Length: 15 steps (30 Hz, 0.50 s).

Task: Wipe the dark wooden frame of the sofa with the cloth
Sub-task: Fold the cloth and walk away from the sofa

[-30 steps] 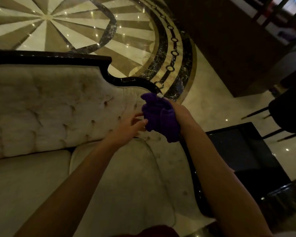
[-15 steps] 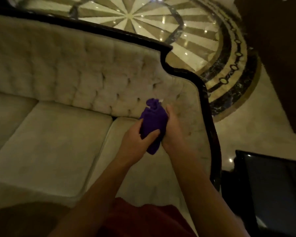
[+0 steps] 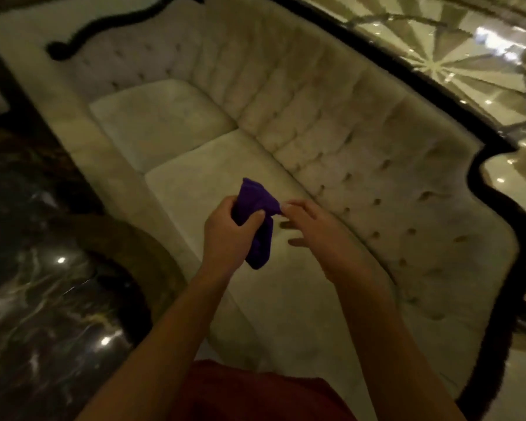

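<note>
A bunched purple cloth point(image 3: 257, 205) hangs over the cream seat cushions, gripped by my left hand point(image 3: 228, 235). My right hand point(image 3: 313, 229) is beside it with fingers spread, its fingertips pinching or touching the cloth's right corner. The sofa's dark wooden frame point(image 3: 486, 189) curves along the top of the tufted backrest at the right and runs down the right arm. A second stretch of frame point(image 3: 82, 34) edges the far left arm. Both hands are well away from the frame.
The cream tufted sofa point(image 3: 331, 123) fills the middle of the view. A dark glossy marble floor point(image 3: 34, 284) lies at the left. A patterned light marble floor point(image 3: 456, 56) shows behind the backrest. My red clothing point(image 3: 255, 393) is at the bottom.
The view has swung left, bringing the whole sofa into sight. The cloth has passed from my right hand near the frame into my left hand, and my right hand has opened.
</note>
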Each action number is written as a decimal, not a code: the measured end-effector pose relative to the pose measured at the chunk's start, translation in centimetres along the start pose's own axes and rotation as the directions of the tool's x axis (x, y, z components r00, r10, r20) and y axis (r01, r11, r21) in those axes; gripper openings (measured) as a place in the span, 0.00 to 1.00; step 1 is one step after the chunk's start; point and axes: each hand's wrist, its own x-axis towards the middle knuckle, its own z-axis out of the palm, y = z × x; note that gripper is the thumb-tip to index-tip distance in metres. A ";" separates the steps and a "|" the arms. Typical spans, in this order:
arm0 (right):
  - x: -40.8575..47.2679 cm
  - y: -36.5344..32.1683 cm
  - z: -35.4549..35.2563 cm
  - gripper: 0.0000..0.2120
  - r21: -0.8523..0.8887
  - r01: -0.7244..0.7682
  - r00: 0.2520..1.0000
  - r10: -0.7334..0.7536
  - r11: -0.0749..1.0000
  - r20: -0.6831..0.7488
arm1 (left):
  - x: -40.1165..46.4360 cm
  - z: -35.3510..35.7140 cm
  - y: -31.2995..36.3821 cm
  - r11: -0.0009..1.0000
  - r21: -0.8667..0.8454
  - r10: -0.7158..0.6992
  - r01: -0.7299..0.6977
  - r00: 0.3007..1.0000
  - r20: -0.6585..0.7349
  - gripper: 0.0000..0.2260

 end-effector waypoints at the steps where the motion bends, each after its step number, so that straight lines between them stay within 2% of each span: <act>1: 0.5 -0.6 2.0 0.23 0.044 -0.008 0.994 0.003 0.999 0.109 | 0.2 -1.0 -0.4 0.999 0.032 -0.002 0.003 0.999 -0.052 0.09; 3: 1.9 -1.7 6.4 0.28 0.106 -0.037 0.972 0.011 0.994 0.235 | 0.9 -3.1 -1.3 0.990 0.138 0.039 -0.022 0.992 -0.122 0.12; 5: 3.6 -2.7 10.8 0.27 0.138 -0.031 0.973 -0.001 0.990 0.229 | 1.7 -5.5 -2.4 0.964 0.250 0.109 -0.087 0.991 -0.075 0.15; 7: 5.6 -3.6 14.6 0.22 0.198 -0.029 0.984 -0.007 0.980 0.180 | 2.5 -8.4 -4.0 0.969 0.185 0.162 -0.164 0.986 0.026 0.19; 8: 6.7 -3.9 16.3 0.20 0.231 -0.049 0.987 0.012 0.972 0.161 | 3.1 -10.1 -4.9 0.981 0.113 0.156 -0.159 0.987 0.037 0.19; 12: 10.8 -5.1 22.9 0.11 0.301 -0.127 0.987 0.089 0.945 0.135 | 6.1 -17.3 -8.9 0.974 -0.226 -0.045 0.018 0.992 -0.114 0.12; 15: 12.8 -6.2 27.6 0.11 0.356 -0.188 0.980 0.153 0.916 0.124 | 9.0 -22.1 -12.0 0.932 -0.284 -0.285 0.224 0.938 -0.196 0.08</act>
